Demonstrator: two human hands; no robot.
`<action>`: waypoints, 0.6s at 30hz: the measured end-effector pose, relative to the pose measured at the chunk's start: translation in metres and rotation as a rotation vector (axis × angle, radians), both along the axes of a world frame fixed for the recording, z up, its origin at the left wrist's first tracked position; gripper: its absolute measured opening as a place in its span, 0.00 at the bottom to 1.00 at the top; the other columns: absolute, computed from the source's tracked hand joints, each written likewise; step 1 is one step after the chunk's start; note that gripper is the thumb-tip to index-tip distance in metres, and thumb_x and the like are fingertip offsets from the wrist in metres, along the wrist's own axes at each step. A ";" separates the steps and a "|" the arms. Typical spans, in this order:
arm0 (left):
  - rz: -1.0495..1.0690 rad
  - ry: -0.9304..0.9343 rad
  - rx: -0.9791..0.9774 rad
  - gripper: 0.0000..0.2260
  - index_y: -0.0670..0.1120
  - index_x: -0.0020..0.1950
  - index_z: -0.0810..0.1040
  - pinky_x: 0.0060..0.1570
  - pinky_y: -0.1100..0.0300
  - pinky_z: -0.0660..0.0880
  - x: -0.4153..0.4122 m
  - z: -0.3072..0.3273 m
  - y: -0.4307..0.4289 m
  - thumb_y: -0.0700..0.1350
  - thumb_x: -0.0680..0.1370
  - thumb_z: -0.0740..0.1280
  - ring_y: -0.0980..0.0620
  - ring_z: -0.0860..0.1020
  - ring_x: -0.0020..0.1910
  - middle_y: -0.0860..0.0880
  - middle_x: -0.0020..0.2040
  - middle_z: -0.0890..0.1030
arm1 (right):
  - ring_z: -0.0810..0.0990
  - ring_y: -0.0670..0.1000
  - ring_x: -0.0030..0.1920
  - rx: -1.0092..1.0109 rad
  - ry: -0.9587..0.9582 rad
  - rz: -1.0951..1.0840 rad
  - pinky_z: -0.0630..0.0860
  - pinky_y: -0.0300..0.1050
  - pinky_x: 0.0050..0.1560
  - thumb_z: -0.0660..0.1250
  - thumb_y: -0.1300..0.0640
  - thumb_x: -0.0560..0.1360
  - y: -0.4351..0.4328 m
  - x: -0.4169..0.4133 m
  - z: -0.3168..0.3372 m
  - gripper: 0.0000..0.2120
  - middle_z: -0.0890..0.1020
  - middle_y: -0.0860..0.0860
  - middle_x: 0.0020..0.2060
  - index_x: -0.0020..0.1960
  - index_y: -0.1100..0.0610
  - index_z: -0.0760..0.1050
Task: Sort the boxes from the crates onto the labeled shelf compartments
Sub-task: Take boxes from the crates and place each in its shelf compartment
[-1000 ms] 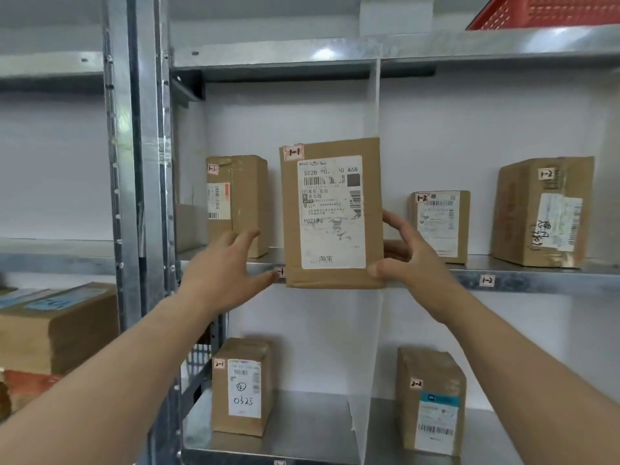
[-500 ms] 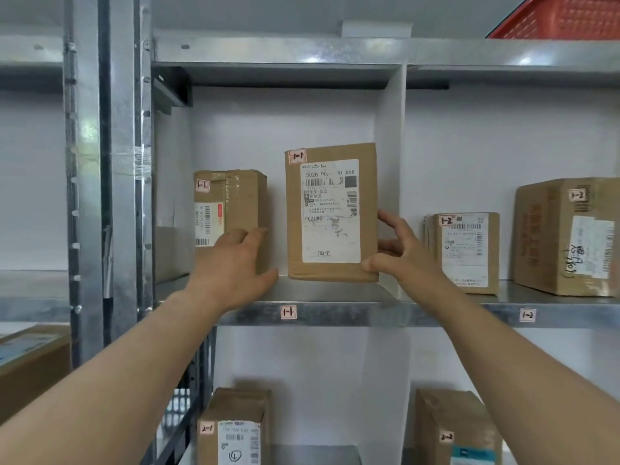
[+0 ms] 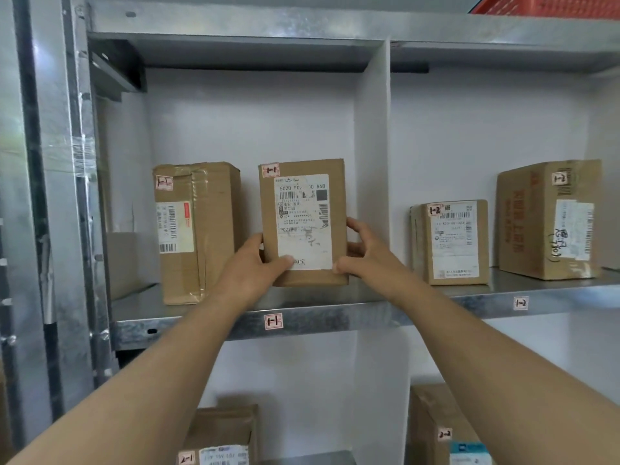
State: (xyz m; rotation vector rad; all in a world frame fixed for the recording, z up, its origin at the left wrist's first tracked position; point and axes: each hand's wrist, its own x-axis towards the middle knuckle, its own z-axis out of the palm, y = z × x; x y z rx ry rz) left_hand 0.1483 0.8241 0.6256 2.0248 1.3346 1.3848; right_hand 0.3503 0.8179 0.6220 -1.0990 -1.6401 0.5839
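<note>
A brown cardboard box [image 3: 303, 196] tagged 1-1, with a white shipping label, stands upright on the metal shelf [image 3: 214, 325] in the compartment marked 1-1 [image 3: 273, 321]. My left hand [image 3: 253, 268] grips its lower left edge, thumb across the front. My right hand [image 3: 364, 255] holds its lower right edge. Another 1-1 box [image 3: 196, 231] stands to its left, apart from it.
A white divider [image 3: 371, 162] separates compartment 1-1 from 1-2, where two boxes [image 3: 453, 241] [image 3: 550, 218] stand. More boxes [image 3: 221, 437] [image 3: 446, 427] sit on the shelf below. A red crate [image 3: 550, 3] rests on top. A steel upright [image 3: 53, 196] runs down the left.
The box went from the shelf's front edge deeper into compartment 1-1 and now rests on it. My left hand, earlier apart from the box, now grips its left side.
</note>
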 end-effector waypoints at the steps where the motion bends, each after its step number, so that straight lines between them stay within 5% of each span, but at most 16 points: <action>1: 0.010 0.009 -0.005 0.22 0.49 0.69 0.67 0.52 0.61 0.70 0.003 -0.002 0.003 0.48 0.77 0.68 0.54 0.74 0.52 0.51 0.61 0.77 | 0.78 0.51 0.58 -0.013 -0.018 -0.014 0.78 0.46 0.56 0.71 0.64 0.71 0.004 -0.001 -0.001 0.41 0.78 0.53 0.60 0.76 0.46 0.54; 8: 0.055 0.084 -0.089 0.24 0.48 0.70 0.64 0.59 0.52 0.75 0.008 -0.016 0.021 0.47 0.77 0.68 0.48 0.75 0.59 0.49 0.65 0.76 | 0.76 0.49 0.56 -0.070 -0.225 -0.147 0.78 0.45 0.55 0.71 0.63 0.73 0.019 -0.007 -0.010 0.42 0.75 0.51 0.65 0.77 0.48 0.51; 15: 0.082 0.114 -0.100 0.28 0.48 0.73 0.61 0.58 0.50 0.76 0.007 -0.015 0.015 0.48 0.76 0.69 0.47 0.77 0.57 0.49 0.65 0.76 | 0.76 0.53 0.61 -0.106 -0.237 -0.200 0.76 0.52 0.62 0.72 0.60 0.72 0.016 -0.008 -0.011 0.44 0.74 0.51 0.67 0.78 0.50 0.48; 18: 0.113 0.131 -0.090 0.30 0.47 0.74 0.60 0.59 0.54 0.74 0.008 -0.013 0.006 0.48 0.76 0.69 0.45 0.76 0.60 0.47 0.66 0.75 | 0.70 0.54 0.68 -0.108 -0.276 -0.227 0.69 0.41 0.62 0.71 0.60 0.73 0.004 -0.008 -0.009 0.46 0.68 0.53 0.71 0.79 0.53 0.43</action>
